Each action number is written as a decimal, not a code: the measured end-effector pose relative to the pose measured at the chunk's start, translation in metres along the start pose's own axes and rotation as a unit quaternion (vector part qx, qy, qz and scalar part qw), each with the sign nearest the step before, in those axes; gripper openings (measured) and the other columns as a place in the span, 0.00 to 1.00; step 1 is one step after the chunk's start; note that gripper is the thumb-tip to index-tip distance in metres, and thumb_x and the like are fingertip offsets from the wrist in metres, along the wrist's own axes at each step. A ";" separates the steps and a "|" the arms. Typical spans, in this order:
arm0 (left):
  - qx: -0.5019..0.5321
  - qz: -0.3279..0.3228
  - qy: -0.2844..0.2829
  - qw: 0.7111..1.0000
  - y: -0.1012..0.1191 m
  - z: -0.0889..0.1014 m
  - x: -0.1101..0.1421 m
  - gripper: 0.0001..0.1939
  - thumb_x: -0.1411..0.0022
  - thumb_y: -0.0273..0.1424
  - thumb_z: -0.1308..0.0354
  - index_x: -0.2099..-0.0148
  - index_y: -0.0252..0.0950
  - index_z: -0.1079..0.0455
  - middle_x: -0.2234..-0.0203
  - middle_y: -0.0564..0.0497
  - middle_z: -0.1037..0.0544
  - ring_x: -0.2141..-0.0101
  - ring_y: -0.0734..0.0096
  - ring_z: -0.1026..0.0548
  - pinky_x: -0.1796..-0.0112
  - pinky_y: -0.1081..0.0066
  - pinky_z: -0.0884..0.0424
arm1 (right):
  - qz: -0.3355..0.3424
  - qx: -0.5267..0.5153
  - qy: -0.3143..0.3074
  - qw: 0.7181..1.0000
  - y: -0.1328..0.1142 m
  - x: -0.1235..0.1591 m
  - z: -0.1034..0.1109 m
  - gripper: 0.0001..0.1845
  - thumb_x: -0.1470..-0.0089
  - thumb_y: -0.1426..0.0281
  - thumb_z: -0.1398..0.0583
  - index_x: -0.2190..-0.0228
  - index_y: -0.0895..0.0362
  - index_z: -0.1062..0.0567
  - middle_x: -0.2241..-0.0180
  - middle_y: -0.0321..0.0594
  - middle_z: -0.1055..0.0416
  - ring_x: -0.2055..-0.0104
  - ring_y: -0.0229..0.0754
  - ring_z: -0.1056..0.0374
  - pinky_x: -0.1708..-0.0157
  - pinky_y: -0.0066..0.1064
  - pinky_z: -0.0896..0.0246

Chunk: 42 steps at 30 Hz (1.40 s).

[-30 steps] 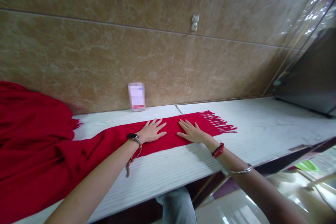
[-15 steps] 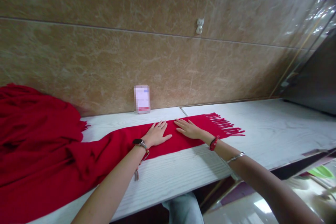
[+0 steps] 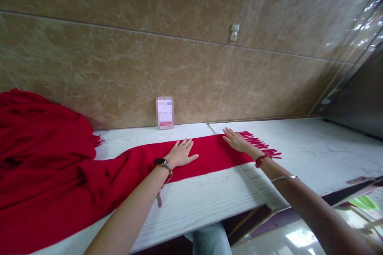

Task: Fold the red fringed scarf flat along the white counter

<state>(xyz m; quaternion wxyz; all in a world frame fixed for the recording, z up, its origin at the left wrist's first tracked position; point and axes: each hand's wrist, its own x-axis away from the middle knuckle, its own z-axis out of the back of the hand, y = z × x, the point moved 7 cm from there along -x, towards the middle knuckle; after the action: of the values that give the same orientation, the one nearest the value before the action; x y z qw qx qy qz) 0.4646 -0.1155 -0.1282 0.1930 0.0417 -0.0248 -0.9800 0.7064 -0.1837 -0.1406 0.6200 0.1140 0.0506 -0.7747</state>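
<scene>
Grip spread flat and holding nothing, the left hand [image 3: 180, 155] rests on, and the right hand [image 3: 237, 142] on or just above, the red scarf [image 3: 209, 155] along the worktop [image 3: 203, 195], likely light, limp cloth best pinched by its edges near the right-end fringe [image 3: 263, 148].

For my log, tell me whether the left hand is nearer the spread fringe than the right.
No, the right hand is beside the fringe; the left hand rests farther off on the red cloth.

Indoor room, perhaps a home: marbled wall [image 3: 191, 71], white counter [image 3: 311, 139]
</scene>
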 end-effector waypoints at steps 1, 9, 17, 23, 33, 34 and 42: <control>-0.001 0.001 0.000 1.000 0.000 0.000 0.000 0.36 0.40 0.50 0.66 0.38 0.30 0.54 0.39 0.43 0.53 0.40 0.61 0.56 0.44 0.58 0.57 | 0.019 -0.026 0.001 1.000 -0.018 -0.003 0.002 0.28 0.40 0.62 0.59 0.42 0.63 0.50 0.40 0.54 0.56 0.39 0.51 0.60 0.45 0.49 0.55; -0.010 0.000 -0.003 1.000 -0.001 -0.002 -0.002 0.36 0.40 0.51 0.65 0.38 0.30 0.55 0.39 0.43 0.52 0.40 0.63 0.56 0.44 0.59 0.57 | 0.161 -0.070 -0.064 0.982 -0.085 -0.001 -0.005 0.29 0.40 0.58 0.63 0.42 0.55 0.50 0.40 0.46 0.53 0.38 0.46 0.60 0.44 0.49 0.57; -0.006 -0.003 -0.005 1.000 -0.001 0.000 -0.002 0.36 0.39 0.50 0.65 0.38 0.30 0.54 0.39 0.44 0.53 0.40 0.63 0.57 0.44 0.60 0.58 | 0.014 0.041 -0.092 0.995 0.042 0.006 -0.024 0.23 0.40 0.67 0.60 0.45 0.53 0.41 0.40 0.44 0.53 0.38 0.48 0.61 0.47 0.54 0.55; -0.003 0.000 -0.005 1.000 0.000 0.001 -0.001 0.35 0.39 0.50 0.65 0.38 0.31 0.54 0.39 0.44 0.53 0.40 0.63 0.57 0.44 0.59 0.58 | -0.109 0.053 -0.064 0.991 0.072 0.009 -0.010 0.25 0.40 0.65 0.63 0.44 0.54 0.45 0.41 0.49 0.51 0.39 0.54 0.57 0.50 0.64 0.61; 0.000 0.003 0.003 1.000 -0.003 -0.001 -0.004 0.35 0.39 0.49 0.63 0.38 0.31 0.54 0.39 0.43 0.52 0.40 0.62 0.55 0.44 0.60 0.57 | 0.139 -0.109 -0.048 0.983 -0.091 0.040 0.019 0.29 0.41 0.56 0.60 0.41 0.54 0.52 0.39 0.45 0.56 0.38 0.46 0.62 0.44 0.49 0.59; 0.001 0.004 0.001 1.000 -0.003 -0.001 -0.004 0.35 0.39 0.49 0.63 0.38 0.31 0.54 0.39 0.43 0.51 0.40 0.62 0.55 0.44 0.60 0.57 | 0.147 -0.103 -0.055 0.982 -0.095 0.045 0.018 0.29 0.41 0.57 0.61 0.41 0.54 0.52 0.39 0.45 0.56 0.38 0.46 0.62 0.44 0.49 0.60; 0.000 0.002 -0.002 1.000 -0.003 0.000 -0.004 0.35 0.39 0.49 0.64 0.38 0.30 0.54 0.39 0.43 0.52 0.40 0.63 0.54 0.44 0.59 0.58 | 0.081 0.020 -0.022 0.996 0.026 0.069 0.000 0.22 0.40 0.67 0.59 0.46 0.58 0.41 0.43 0.51 0.47 0.40 0.50 0.55 0.47 0.53 0.52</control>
<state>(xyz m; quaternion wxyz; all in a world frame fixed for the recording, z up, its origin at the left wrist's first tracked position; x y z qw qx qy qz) 0.4673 -0.1113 -0.1284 0.1947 0.0400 -0.0252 -0.9797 0.7172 -0.2549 -0.1552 0.6790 0.1124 0.0122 -0.7254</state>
